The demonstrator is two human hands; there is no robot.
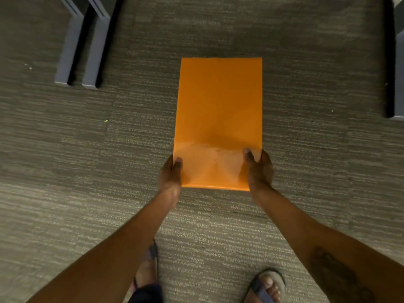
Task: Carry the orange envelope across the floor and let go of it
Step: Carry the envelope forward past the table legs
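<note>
Orange envelope: held flat out in front of the body, above the carpet, long axis running near to far. Surface plain, a faint crease and sheen at the near end.

Left hand pinches the near left corner, thumb on top, fingers hidden beneath. Right hand pinches the near right corner the same way, thumb on top, fingers curling around the side edge. Both arms extended.

Sandalled feet visible at the near edge, standing on the carpet. Grey furniture legs far left; another grey leg at the right edge.

Judgement: carry step in hand, release not yet made. Next move calls for walking on between the furniture, envelope kept level, then opening both pinches together so it drops flat.
</note>
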